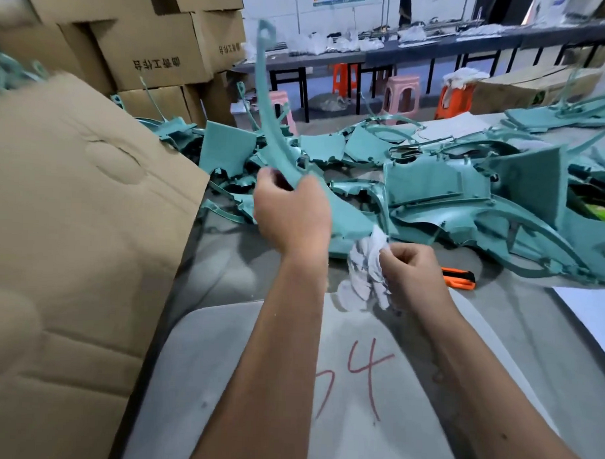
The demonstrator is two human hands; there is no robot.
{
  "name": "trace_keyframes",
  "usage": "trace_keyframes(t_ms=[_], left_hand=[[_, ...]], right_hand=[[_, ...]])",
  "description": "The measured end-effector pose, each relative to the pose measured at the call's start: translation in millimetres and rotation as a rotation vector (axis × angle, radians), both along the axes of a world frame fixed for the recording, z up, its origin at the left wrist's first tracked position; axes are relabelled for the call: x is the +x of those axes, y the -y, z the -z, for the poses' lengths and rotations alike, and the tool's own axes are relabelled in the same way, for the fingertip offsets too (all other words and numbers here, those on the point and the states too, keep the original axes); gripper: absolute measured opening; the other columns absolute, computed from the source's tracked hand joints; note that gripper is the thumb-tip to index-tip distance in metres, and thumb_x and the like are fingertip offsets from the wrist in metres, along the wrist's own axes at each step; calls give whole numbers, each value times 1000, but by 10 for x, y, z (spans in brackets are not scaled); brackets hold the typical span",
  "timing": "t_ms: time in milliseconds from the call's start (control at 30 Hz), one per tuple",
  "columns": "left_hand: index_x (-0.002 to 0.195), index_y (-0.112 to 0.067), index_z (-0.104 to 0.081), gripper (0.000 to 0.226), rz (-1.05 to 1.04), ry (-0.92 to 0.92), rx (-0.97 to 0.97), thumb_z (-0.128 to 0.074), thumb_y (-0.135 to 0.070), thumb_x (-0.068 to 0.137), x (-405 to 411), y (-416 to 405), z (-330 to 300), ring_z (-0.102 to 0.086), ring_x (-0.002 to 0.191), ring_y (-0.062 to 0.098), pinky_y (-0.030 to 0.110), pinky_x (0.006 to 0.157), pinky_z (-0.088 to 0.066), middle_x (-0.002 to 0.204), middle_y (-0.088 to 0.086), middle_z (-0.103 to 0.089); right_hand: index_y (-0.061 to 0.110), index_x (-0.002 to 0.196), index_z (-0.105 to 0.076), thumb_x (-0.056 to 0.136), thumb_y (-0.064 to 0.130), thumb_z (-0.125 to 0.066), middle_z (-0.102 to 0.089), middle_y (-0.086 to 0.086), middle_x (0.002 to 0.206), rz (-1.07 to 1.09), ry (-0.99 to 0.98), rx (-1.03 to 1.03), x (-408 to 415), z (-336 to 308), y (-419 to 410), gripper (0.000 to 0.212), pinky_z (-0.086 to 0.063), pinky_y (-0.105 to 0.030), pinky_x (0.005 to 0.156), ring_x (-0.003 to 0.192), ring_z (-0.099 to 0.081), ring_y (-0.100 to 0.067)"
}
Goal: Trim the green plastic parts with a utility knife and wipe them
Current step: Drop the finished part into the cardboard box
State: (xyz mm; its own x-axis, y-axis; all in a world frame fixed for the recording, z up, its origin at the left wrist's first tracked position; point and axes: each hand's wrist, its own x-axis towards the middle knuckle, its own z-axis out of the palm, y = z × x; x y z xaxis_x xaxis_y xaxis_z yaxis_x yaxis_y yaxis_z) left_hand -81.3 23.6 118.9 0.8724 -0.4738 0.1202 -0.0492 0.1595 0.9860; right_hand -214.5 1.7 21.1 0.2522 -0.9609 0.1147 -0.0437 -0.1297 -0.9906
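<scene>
Gripping the lower end of a long, curved green plastic strip (264, 101), the left hand (291, 215) holds it raised above the table so that the strip sweeps up and away, its far tip carrying a small looped tab. Fingers and thumb are curled round the wider base of the part, with the back of the hand facing the camera. The right hand (409, 271) sits lower and to the right, fingers clenched around a crumpled white rag (364, 272) that bunches out on the thumb side; the rag is near the base of the strip, but I cannot tell whether it touches it.

Just beyond the right hand, an orange and black utility knife (459, 278) lies flat on the grey table covering (224, 278), untouched. Behind both hands, a heap of green plastic parts (450, 186) spreads across the table, panels and thin curved frames tangled together. On the near side, a pale sheet (254, 382) bears red handwritten marks beneath the forearms.

To the left stands a large cardboard panel (71, 221), bent and creased, with stacked cardboard boxes (146, 52) behind it. Farther back, pink and orange plastic stools (401, 95) stand by a long dark bench (437, 52) strewn with pale items too small to identify.
</scene>
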Motion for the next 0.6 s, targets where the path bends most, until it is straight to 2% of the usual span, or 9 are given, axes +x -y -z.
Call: trace_keyframes(t_ms=[100, 133, 167, 233, 333, 400, 500, 567, 600], left_hand=[[73, -26, -53, 22, 16, 482, 171, -69, -11, 76, 20, -14, -259, -57, 56, 2, 17, 42, -40, 66, -13, -62], [73, -26, -50, 26, -6, 540, 176, -70, -10, 75, 53, -26, -324, -58, 57, 3, 19, 43, -41, 66, -12, -61], [73, -26, -49, 28, -42, 566, 164, -71, -10, 75, 104, -38, -379, -57, 58, 3, 17, 45, -41, 67, -12, -61], [71, -28, -46, 31, -124, 577, 135, -71, -12, 77, 244, -83, -465, -54, 58, 0, 12, 44, -33, 67, -12, -59], [73, -26, -50, 22, -160, 465, 140, -67, -14, 75, 505, -148, -547, -54, 63, 4, 22, 51, -40, 71, -12, -59], [77, -23, -52, 17, -89, 294, 172, -66, -14, 73, 641, -164, -549, -60, 67, 14, 29, 55, -46, 80, -4, -64], [89, -16, -56, 21, 43, 63, 172, -64, -10, 70, 718, -237, -596, -68, 81, 32, 44, 67, -60, 95, 10, -68], [102, -10, -56, 33, 89, -23, 117, -60, -7, 70, 725, -319, -731, -65, 81, 33, 45, 69, -58, 97, 10, -64], [110, -8, -55, 40, 108, -50, 70, -59, -6, 70, 731, -368, -811, -59, 76, 29, 39, 63, -52, 95, 9, -59]], right_hand=[[24, 73, -60, 82, 23, -63, -56, 11, 53, -104, -343, -226, 17, 63, -24, 10, -39, -28, 47, 48, -50, -14], [27, 85, -68, 83, 25, -67, -64, 11, 61, -117, -491, -343, 24, 75, -54, 3, -47, -29, 54, 57, -60, -12], [30, 93, -73, 84, 29, -69, -67, 11, 69, -123, -629, -473, 37, 63, -100, 10, -52, -31, 62, 67, -64, -11], [35, 96, -78, 85, 42, -68, -67, 16, 79, -217, -727, -625, 59, 0, -150, 16, -52, -35, 72, 81, -60, -9], [35, 92, -78, 92, 65, -52, -66, 23, 90, -368, -589, -624, 87, -103, -226, 40, -47, -39, 83, 93, -55, -6], [32, 96, -75, 97, 63, -48, -66, 18, 97, -216, -415, -662, 116, -150, -237, 41, -48, -42, 86, 98, -58, -9], [26, 142, -56, 93, 62, -61, -56, 6, 130, 31, -440, -808, 274, -343, -264, 61, -50, -38, 97, 117, -54, -15], [34, 158, -31, 91, 60, -66, -43, 3, 143, 14, -497, -819, 494, -551, -270, 80, -53, -39, 87, 110, -58, -19], [35, 159, -27, 93, 55, -64, -42, 3, 143, 6, -501, -825, 616, -662, -294, 77, -54, -40, 81, 103, -60, -21]])
